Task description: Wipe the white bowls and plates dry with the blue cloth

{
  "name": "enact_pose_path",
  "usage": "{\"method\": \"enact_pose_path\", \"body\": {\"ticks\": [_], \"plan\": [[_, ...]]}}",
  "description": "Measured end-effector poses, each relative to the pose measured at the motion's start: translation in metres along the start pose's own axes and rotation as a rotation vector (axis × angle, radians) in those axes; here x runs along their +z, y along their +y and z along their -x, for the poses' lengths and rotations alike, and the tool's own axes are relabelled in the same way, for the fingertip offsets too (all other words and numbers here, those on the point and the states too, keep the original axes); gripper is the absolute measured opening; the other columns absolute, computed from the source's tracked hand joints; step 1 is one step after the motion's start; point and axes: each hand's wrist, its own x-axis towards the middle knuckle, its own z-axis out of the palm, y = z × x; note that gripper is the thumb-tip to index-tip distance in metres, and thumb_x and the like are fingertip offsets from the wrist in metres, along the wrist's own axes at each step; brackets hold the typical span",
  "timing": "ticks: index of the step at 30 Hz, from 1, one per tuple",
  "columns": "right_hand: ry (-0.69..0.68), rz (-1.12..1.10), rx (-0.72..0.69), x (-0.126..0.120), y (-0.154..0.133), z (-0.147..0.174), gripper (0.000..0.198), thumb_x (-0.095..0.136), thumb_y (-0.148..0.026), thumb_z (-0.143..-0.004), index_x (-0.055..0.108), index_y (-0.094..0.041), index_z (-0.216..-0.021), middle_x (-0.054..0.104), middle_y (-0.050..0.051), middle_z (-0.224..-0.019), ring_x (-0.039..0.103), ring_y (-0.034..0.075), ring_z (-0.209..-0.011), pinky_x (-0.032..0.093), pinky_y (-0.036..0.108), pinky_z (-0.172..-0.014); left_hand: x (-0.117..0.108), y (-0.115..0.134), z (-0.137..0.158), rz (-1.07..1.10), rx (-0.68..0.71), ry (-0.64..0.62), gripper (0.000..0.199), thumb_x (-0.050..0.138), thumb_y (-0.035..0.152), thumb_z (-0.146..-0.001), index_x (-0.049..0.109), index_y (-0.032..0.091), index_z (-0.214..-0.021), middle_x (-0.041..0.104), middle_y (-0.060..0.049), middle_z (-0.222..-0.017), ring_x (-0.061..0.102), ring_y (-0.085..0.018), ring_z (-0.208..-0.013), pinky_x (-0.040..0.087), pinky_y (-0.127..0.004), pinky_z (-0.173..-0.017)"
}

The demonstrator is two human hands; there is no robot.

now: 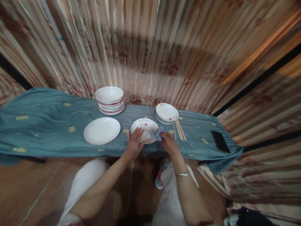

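Note:
A white plate with a floral print [145,123] lies on the cloth-covered table in front of me. My left hand [134,145] rests at its near left rim, fingers stretched out over the edge and not wrapped round it. On the plate's right side, my right hand [168,142] grips a crumpled light-blue cloth [158,134], which covers part of that rim. A larger plain white oval plate [102,131] is to the left. Behind the right hand stands a short stack of floral plates [166,112], with several wooden chopsticks [180,130] beside it.
A taller stack of white bowls or deep dishes with red bands [109,94] stands at the back left. A black phone [220,142] lies near the right end. The teal tablecloth [54,125] covers the narrow table, and a patterned curtain [141,47] hangs directly behind.

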Motion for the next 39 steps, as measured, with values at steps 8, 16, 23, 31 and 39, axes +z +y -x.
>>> {"method": "enact_pose_path", "body": {"ticks": [8,16,23,31,39], "plan": [[0.106,-0.165,-0.002,-0.004,0.002,-0.005,0.019,0.077,-0.039,-0.063,0.065,-0.024,-0.065,0.068,-0.003,-0.064,0.064,0.018,-0.069,0.048,0.031,-0.069,-0.006,0.021,-0.006,-0.11,0.064,-0.187,0.025,0.057,0.015,-0.089,0.074,0.024,-0.105,0.073,-0.009,-0.118,0.059,-0.03,-0.124,-0.007,-0.071,-0.116],[0.133,-0.182,-0.027,-0.011,0.001,-0.008,0.021,0.076,-0.041,-0.065,0.066,-0.023,-0.069,0.069,-0.001,-0.065,0.065,0.02,-0.067,0.052,0.034,-0.07,0.006,0.012,-0.013,0.135,-0.011,-0.134,0.025,0.053,0.018,-0.09,0.077,0.025,-0.092,0.077,-0.009,-0.111,0.064,-0.028,-0.116,-0.01,-0.066,-0.117],[0.25,-0.309,-0.072,-0.02,-0.01,-0.008,0.022,0.074,-0.042,-0.065,0.071,-0.022,-0.073,0.077,0.004,-0.08,0.071,0.025,-0.083,0.058,0.037,-0.078,-0.012,0.017,-0.016,0.423,-0.107,-0.051,0.02,0.059,0.027,-0.085,0.077,0.029,-0.091,0.079,-0.006,-0.102,0.068,-0.027,-0.105,-0.002,-0.059,-0.122],[0.235,-0.322,-0.153,-0.032,-0.023,-0.008,0.027,0.064,-0.049,-0.075,0.071,-0.026,-0.086,0.078,0.007,-0.096,0.069,0.028,-0.106,0.055,0.047,-0.093,-0.05,0.035,-0.016,0.895,-0.536,0.027,0.014,0.076,0.037,-0.069,0.078,0.023,-0.074,0.077,-0.003,-0.08,0.069,-0.026,-0.083,0.051,-0.039,-0.091],[0.261,-0.199,-0.234,-0.014,-0.02,-0.006,0.021,0.07,-0.041,-0.073,0.073,-0.024,-0.085,0.077,0.005,-0.086,0.07,0.027,-0.101,0.054,0.044,-0.093,-0.061,0.028,-0.025,1.512,-0.898,0.182,0.034,0.089,0.033,-0.054,0.073,0.015,-0.079,0.075,-0.006,-0.075,0.071,-0.024,-0.082,0.054,-0.034,-0.079]]}}
